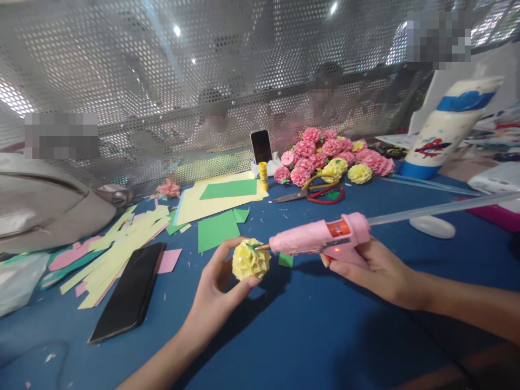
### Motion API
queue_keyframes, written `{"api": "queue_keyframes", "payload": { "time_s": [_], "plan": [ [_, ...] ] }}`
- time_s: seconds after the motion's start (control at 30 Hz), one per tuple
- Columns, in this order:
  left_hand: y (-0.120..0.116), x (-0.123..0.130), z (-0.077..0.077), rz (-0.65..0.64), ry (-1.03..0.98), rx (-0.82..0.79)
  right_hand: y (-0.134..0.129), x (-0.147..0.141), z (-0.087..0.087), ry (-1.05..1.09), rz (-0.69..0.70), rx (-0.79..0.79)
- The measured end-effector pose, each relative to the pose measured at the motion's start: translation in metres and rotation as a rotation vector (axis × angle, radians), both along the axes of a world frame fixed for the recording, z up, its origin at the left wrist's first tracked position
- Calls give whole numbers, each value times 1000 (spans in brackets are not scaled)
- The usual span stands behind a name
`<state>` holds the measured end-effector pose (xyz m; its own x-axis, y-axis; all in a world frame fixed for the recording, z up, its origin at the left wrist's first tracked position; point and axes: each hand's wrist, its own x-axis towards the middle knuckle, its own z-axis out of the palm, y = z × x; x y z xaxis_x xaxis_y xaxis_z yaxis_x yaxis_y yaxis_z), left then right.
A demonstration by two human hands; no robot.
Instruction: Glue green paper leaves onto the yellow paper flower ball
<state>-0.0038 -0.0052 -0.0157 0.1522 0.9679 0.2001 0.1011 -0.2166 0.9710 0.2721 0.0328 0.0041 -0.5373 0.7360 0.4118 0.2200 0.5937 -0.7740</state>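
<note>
A round yellow paper flower (249, 262) with a bit of green on top sits between the thumb and fingers of my left hand (219, 290), just above the blue table. My right hand (384, 271) is wrapped round the handle of a pink hot glue gun (320, 236), whose small light glows orange. Its metal nozzle points left and meets the green bit on the flower. From the back of the gun a long clear glue stick (442, 208) reaches to the right. Under the nozzle lies a small green paper piece (286, 260).
Pink paper flowers (306, 149) and several yellow ones lie behind the glue gun, with scissors (296, 196) in front. Green paper (219, 230), yellow strips (117, 254) and a black phone (128, 292) lie left. A glue stick tube (263, 176) and a bottle (444, 130) stand farther back.
</note>
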Motion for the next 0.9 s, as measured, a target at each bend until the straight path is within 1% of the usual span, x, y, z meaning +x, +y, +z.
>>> {"api": "queue_keyframes", "payload": {
  "time_s": [0.17,0.37,0.5,0.57,0.7,0.77,0.9],
  "plan": [
    [0,-1,-1,-26,-40,-31,0,0,0,-19,-6,-15],
    [-1,-3,-2,-47,-57,-25,1,0,-1,-20,-6,-53],
    [-2,-3,-3,-116,-85,-35,0,1,-1,4,28,-123],
    [-2,-4,-4,-128,-91,-30,0,2,-2,24,45,-176],
    [-3,-6,-2,-177,-96,-67,2,5,-6,46,70,-269],
    [-3,-5,0,-226,-155,-110,3,6,-7,62,56,-309],
    [-2,1,3,-280,-408,-181,3,5,-7,95,-6,-351]
  ]
}}
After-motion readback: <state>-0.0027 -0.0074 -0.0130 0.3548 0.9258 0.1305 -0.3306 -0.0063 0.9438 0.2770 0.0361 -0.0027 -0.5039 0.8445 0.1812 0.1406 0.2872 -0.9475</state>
